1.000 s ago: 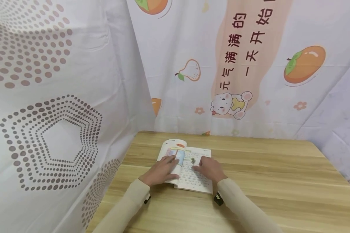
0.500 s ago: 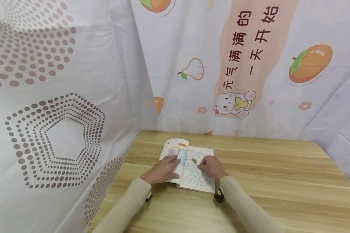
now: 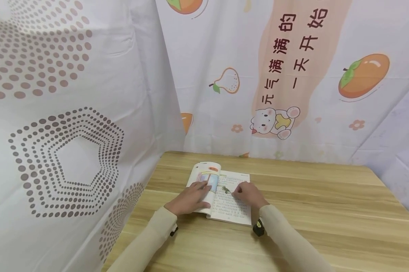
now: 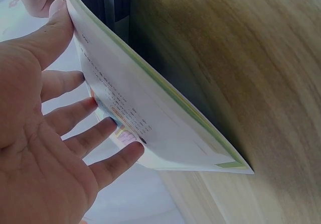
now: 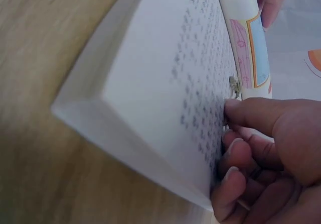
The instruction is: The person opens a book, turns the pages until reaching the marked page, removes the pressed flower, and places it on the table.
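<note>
A book (image 3: 230,211) lies spread on the table, its left page bulging up toward the spine. My left hand (image 3: 188,200) presses on the illustrated left page with fingers spread; the left wrist view shows the fingers (image 4: 118,164) straight against the paper. Over the printed right page, my right hand (image 3: 250,194) pinches the thin stem of a small green sprig (image 3: 226,189) between thumb and index finger. In the right wrist view the sprig (image 5: 235,86) sticks out past the thumb tip, close to the page, and the other fingers are curled.
The wooden table (image 3: 320,204) extends far to the right of the book. A dotted white curtain (image 3: 78,162) hangs along the left side, and a fruit-patterned curtain (image 3: 204,128) closes off the back. A dark wrist device (image 3: 259,228) sits under the right sleeve.
The sprig has turned from upright to leaning up-left, its stem now toward the right fingers. My right hand has drawn its fingers together. The left hand stays on its page.
</note>
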`<state>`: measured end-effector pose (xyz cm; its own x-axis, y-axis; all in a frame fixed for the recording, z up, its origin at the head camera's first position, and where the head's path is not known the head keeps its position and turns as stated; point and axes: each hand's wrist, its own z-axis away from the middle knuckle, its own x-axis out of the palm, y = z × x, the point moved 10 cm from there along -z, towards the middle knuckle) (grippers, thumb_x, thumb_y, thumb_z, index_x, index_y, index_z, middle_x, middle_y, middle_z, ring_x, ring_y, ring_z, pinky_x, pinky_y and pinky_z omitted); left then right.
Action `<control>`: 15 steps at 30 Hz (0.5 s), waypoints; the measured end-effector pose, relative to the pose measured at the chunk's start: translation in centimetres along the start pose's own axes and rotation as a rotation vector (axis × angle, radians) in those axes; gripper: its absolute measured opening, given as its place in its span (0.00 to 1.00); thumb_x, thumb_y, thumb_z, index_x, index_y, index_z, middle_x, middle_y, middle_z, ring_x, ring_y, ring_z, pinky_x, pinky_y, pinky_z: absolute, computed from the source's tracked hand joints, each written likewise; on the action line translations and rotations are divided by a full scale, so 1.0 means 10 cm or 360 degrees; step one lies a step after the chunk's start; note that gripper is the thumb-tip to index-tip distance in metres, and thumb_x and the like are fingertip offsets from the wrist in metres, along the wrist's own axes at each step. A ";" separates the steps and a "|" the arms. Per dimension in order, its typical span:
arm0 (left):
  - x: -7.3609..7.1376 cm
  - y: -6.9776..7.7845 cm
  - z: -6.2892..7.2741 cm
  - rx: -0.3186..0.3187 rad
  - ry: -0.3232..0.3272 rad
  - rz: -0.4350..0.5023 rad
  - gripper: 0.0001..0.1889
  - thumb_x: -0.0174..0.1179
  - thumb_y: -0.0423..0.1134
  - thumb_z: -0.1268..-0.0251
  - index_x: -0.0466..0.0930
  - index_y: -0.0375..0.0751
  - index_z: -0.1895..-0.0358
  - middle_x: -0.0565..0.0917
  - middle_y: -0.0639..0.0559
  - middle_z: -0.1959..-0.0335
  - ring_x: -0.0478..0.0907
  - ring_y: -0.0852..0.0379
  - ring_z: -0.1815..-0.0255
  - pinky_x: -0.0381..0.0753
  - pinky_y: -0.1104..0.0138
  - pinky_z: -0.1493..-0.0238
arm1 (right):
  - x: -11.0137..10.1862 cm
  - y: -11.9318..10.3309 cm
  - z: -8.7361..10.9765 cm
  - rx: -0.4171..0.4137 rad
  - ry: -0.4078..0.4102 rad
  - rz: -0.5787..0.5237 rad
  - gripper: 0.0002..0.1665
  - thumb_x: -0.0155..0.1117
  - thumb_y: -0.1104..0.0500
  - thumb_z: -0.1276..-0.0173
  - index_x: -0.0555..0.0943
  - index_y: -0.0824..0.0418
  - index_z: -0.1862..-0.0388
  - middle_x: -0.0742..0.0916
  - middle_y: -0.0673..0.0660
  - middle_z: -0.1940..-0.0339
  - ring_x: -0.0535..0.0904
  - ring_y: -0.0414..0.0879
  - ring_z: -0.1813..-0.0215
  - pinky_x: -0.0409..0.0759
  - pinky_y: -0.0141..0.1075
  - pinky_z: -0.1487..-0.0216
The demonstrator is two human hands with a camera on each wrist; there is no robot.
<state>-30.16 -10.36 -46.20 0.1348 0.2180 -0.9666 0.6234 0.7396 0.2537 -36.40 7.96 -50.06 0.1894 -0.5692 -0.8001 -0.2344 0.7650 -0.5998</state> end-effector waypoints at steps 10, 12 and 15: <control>0.00 0.00 -0.02 0.0024 0.0011 -0.0027 0.38 0.60 0.54 0.28 0.65 0.31 0.24 0.65 0.33 0.23 0.59 0.36 0.22 0.63 0.46 0.26 | -0.04 -0.02 0.01 -0.0057 0.0052 -0.0045 0.09 0.72 0.58 0.31 0.84 0.56 0.71 0.84 0.47 0.71 0.77 0.42 0.68 0.77 0.39 0.62; -0.01 0.00 -0.01 0.0016 0.0009 -0.0016 0.38 0.60 0.53 0.28 0.65 0.30 0.24 0.64 0.33 0.23 0.59 0.36 0.22 0.62 0.46 0.25 | -0.04 -0.04 0.01 -0.0074 0.0061 -0.0033 0.09 0.72 0.58 0.31 0.84 0.56 0.72 0.84 0.47 0.71 0.76 0.41 0.69 0.77 0.39 0.62; -0.01 0.00 0.00 0.0004 0.0008 -0.0017 0.38 0.61 0.54 0.28 0.65 0.31 0.25 0.65 0.34 0.23 0.60 0.36 0.22 0.63 0.47 0.26 | -0.05 -0.06 0.01 -0.0093 0.0072 -0.0015 0.09 0.72 0.58 0.31 0.84 0.55 0.72 0.84 0.46 0.72 0.75 0.41 0.69 0.77 0.38 0.62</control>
<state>-30.15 -10.41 -46.09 0.1243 0.2132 -0.9691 0.6266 0.7404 0.2432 -36.22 7.80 -49.28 0.1487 -0.5905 -0.7932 -0.2881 0.7415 -0.6060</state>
